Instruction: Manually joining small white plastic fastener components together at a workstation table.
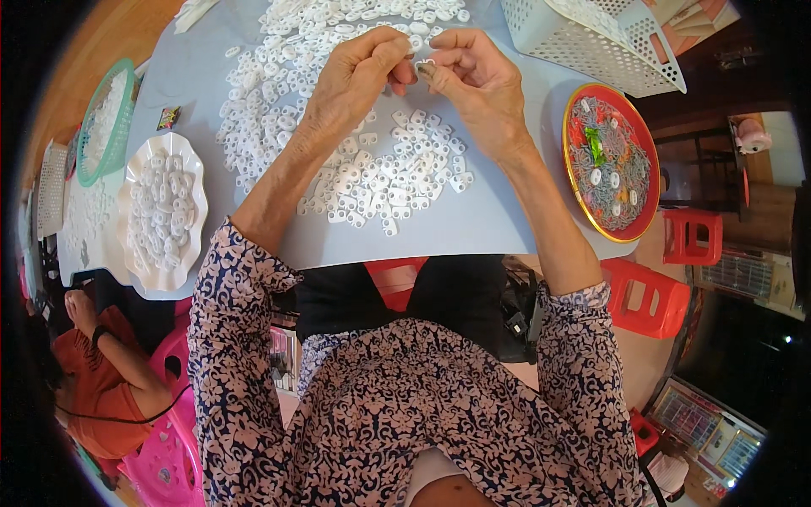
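Over a pale blue table sheet (473, 228), my left hand (355, 80) and my right hand (473, 80) meet fingertip to fingertip. Between them they pinch one small white plastic piece (425, 63). A wide heap of similar white plastic pieces (338, 127) lies spread under and beyond both hands. My forearms in patterned sleeves come up from the lower edge.
A white scalloped dish (160, 211) full of white pieces sits at the left, beside a green basket (106, 118). At the right stands a red round plate (610, 160) with grey bits, and a white perforated basket (591, 38) behind it. Red stools (650, 296) and a person in orange (93, 372) are nearby.
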{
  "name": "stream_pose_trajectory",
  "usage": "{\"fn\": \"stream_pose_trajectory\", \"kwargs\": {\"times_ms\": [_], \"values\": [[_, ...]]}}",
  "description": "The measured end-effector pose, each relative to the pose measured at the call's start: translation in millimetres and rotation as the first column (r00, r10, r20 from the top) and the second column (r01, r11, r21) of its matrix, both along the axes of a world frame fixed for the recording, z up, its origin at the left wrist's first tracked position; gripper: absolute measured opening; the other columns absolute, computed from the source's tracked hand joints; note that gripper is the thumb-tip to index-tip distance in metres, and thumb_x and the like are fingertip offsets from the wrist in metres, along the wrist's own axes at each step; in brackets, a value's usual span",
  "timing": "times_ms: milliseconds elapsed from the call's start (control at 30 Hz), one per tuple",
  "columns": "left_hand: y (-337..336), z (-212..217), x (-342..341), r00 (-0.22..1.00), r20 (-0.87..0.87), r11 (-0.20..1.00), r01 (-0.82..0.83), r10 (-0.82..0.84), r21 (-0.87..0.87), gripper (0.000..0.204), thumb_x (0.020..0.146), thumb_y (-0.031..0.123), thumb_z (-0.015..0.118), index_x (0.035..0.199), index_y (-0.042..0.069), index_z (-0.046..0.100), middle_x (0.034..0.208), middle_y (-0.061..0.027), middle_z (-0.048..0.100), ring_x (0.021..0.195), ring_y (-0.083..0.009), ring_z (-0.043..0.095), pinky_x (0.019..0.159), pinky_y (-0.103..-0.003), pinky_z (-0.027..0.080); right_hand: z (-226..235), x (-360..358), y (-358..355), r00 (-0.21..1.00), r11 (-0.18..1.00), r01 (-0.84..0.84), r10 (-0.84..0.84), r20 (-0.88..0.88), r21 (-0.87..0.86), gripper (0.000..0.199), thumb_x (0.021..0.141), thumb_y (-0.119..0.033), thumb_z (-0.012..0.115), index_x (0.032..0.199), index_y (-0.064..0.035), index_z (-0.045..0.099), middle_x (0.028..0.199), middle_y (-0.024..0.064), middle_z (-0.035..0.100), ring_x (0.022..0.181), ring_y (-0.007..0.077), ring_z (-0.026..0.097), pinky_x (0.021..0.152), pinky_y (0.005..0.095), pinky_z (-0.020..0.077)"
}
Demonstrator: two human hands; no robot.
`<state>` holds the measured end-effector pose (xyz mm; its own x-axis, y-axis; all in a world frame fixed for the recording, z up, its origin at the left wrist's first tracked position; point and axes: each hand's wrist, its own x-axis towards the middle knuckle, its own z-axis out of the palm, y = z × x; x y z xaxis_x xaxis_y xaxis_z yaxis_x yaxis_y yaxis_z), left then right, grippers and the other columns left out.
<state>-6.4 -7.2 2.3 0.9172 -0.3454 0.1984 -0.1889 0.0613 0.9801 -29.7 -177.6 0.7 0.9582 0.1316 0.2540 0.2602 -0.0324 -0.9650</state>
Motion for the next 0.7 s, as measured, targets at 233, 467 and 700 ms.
{"fn": "stream_pose_trajectory", "kwargs": {"times_ms": [233, 467, 700], "values": [[-0.9, -4.4, -1.5, 0.998, -0.057, 1.000, -0.015, 0.015, -0.005, 0.028, 0.093, 0.023, 0.047, 0.089, -0.001, 0.061, 0.070, -0.0049, 0.058, 0.064, -0.0108, 0.053, 0.062, -0.025, 0.044, 2.5, -1.7, 1.2, 1.000, 1.000, 0.010, -0.010, -0.004, 0.000, 0.027, 0.084, -0.004, 0.064, 0.108, -0.0005, 0.053, 0.087, 0.0026, 0.061, 0.077, 0.0076, 0.057, 0.072, 0.0216, 0.0481], [-2.8, -6.1, -0.5, 0.988, -0.146, 0.989, 0.032, -0.054, -0.147, 0.028, 0.093, 0.023, 0.046, 0.088, 0.000, 0.061, 0.070, -0.0046, 0.057, 0.064, -0.0113, 0.053, 0.061, -0.024, 0.043, -0.5, -0.4, 3.9, 0.998, 0.998, 0.048, -0.049, 0.043, 0.035, 0.025, 0.079, 0.001, 0.061, 0.104, 0.0006, 0.055, 0.080, 0.0032, 0.063, 0.069, 0.0049, 0.057, 0.063, 0.0199, 0.0487], [-3.8, -8.5, -1.0, 0.993, -0.112, 0.993, 0.022, -0.034, -0.113, 0.026, 0.093, 0.022, 0.047, 0.087, 0.000, 0.060, 0.069, -0.0035, 0.056, 0.063, -0.0104, 0.052, 0.060, -0.023, 0.042, -0.6, -0.3, 4.5, 0.998, 0.998, 0.036, -0.038, 0.041, 0.046, 0.025, 0.079, 0.002, 0.061, 0.104, 0.0006, 0.055, 0.079, 0.0032, 0.062, 0.069, 0.0049, 0.058, 0.063, 0.0199, 0.0489]]}}
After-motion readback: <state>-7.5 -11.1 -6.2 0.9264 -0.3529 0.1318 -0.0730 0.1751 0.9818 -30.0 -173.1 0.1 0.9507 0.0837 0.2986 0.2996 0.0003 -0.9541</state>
